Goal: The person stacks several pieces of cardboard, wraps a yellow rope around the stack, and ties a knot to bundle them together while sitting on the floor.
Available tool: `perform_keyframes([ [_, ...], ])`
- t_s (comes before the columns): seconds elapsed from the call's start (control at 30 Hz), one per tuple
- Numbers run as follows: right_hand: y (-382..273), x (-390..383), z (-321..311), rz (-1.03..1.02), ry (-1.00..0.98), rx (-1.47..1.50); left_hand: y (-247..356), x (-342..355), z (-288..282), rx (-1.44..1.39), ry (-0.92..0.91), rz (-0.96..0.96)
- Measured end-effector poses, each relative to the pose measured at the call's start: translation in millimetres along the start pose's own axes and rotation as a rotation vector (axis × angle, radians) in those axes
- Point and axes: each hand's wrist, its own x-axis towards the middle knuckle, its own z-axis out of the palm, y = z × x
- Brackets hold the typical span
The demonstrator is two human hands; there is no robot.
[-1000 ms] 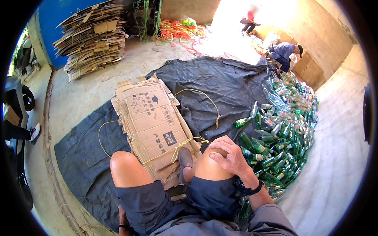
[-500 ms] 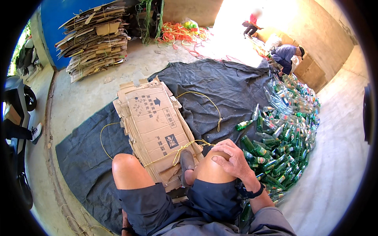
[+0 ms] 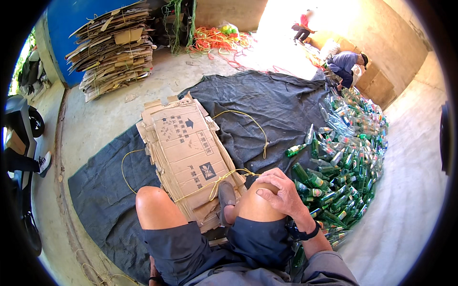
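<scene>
My right hand (image 3: 280, 191) rests on my bent right knee, its fingers laid over the kneecap and its thumb apart. A flattened stack of cardboard (image 3: 181, 138) lies in front of me, with my right shoe (image 3: 226, 199) on its near end. Yellow cord (image 3: 214, 186) crosses the stack and is knotted near my foot; one end reaches close to my right fingertips. A second loop of cord (image 3: 257, 125) trails out on the far right side. Only a sliver of my left hand (image 3: 153, 266) shows beside my left thigh; its fingers are hidden.
A dark tarp (image 3: 257, 93) lies under the cardboard. Green and clear glass bottles (image 3: 338, 186) are heaped to the right. A tall cardboard stack (image 3: 114, 52) stands far left, near orange cord (image 3: 219, 40). One person (image 3: 344, 64) bends by the bottles; another (image 3: 304, 28) is farther back.
My hands, the cardboard and the cord stay where they were. The view has shifted very slightly, and the bending person at the back has moved a little.
</scene>
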Motion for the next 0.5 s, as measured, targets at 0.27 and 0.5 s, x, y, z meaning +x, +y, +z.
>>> perform_keyframes([
  [0.27, 1.6, 0.2, -0.9, -0.007, 0.017, 0.0, -8.2, -7.5, -6.1, -0.022, 0.01, 0.014],
  [0.5, -2.8, 7.7, 2.7, -0.028, -0.001, 0.033, -28.3, -34.2, -35.1, -0.062, 0.042, 0.036],
])
